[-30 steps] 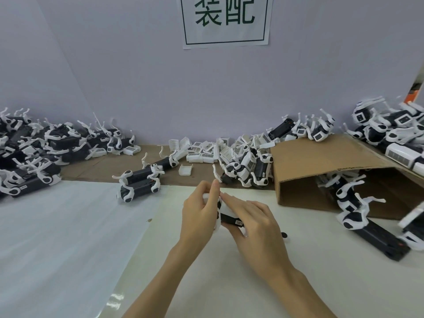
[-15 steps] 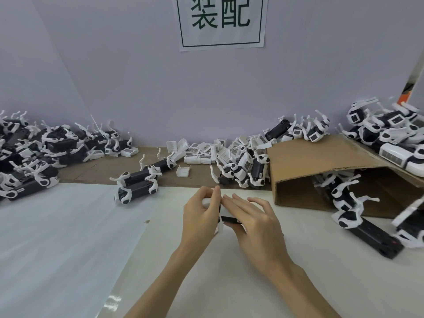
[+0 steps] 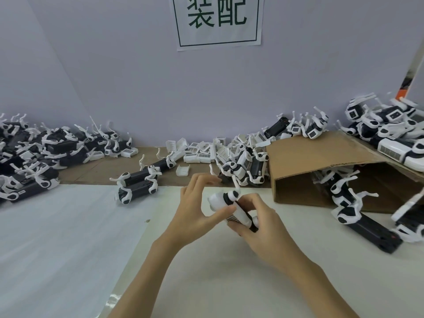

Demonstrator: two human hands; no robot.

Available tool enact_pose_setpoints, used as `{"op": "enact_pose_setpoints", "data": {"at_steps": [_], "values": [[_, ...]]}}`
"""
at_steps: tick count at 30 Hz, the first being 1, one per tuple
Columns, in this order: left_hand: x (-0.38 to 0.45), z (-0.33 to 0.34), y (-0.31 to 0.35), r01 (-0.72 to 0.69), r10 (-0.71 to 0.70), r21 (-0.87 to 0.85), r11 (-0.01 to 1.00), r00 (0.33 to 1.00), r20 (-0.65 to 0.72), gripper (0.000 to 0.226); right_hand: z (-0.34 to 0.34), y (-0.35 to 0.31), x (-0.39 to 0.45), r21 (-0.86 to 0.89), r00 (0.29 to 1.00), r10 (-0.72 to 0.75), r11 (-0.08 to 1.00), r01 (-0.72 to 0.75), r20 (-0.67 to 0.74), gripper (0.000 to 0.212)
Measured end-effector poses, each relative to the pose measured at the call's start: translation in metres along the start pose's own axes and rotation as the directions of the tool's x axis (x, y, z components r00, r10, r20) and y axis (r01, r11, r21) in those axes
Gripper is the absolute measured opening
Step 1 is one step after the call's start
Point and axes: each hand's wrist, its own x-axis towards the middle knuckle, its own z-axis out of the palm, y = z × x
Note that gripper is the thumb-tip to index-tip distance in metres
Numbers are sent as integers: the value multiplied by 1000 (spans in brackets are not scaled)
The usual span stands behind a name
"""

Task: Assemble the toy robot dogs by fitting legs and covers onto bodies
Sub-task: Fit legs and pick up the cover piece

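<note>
The right hand [image 3: 259,228] curled its fingers round a toy robot dog [image 3: 237,210], gripping the black body near its lower end. The left hand [image 3: 195,207] pressed its thumb against the dog's white cover, its other fingers spread loosely above. A white leg [image 3: 235,183] stuck up from the dog's upper end. Just beyond the hands lay a heap of loose white covers [image 3: 206,152]. Beyond the left hand, two black bodies with legs [image 3: 137,187] lay together; farther left, a large pile of dogs [image 3: 34,157]. Right of the right hand lay a tipped cardboard box [image 3: 321,161] with dogs inside.
</note>
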Motion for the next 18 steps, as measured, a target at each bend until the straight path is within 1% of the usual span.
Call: {"op": "enact_pose_setpoints", "data": {"at_steps": [1,3,5,7,9,10,11,12,13,14,15,16,17,18], "values": [[0,-1,-2,-8,7,30,1000,999,33,50,0,1,1,-49,998,-48,998,46,-51,36],[0,1,-4,-16,12,51,999,997,72,47,0,3,1,-101,992,-96,991,88,-79,36],[1,2,-4,28,-27,-7,1000,998,61,39,0,3,1,-68,995,-80,995,76,-61,32],[2,1,-3,99,-96,-78,992,994,48,32,0,4,2,-6,996,-69,998,69,-59,26],[2,-1,-3,163,-157,-141,976,986,50,34,-1,2,4,47,997,-36,998,40,-74,18],[2,-1,-1,176,-171,-145,974,984,43,34,-2,1,4,66,997,-20,997,25,-75,16],[2,1,1,169,-167,-114,979,986,22,31,-4,0,5,91,998,-4,996,10,-70,15],[2,4,4,133,-134,-44,990,991,-18,26,-6,-1,5,117,998,13,993,-6,-57,15],[2,7,8,91,-88,39,995,994,-70,25,-9,-1,4,147,999,29,989,-23,-36,15],[2,10,11,61,-52,87,994,993,-108,28,-11,-2,4,196,999,52,979,-50,-5,17],[2,11,14,56,-47,74,996,993,-112,36,-14,-3,3,271,996,80,959,-84,28,19],[1,10,15,75,-76,-19,997,995,-71,45,-15,-5,3,351,992,106,928,-124,70,22],[1,9,15,102,-101,-137,985,995,9,51,-17,-6,2,406,987,115,901,-151,111,26],[0,5,14,130,-110,-233,964,989,94,52,-17,-5,1,427,983,120,888,-169,139,30]]}}
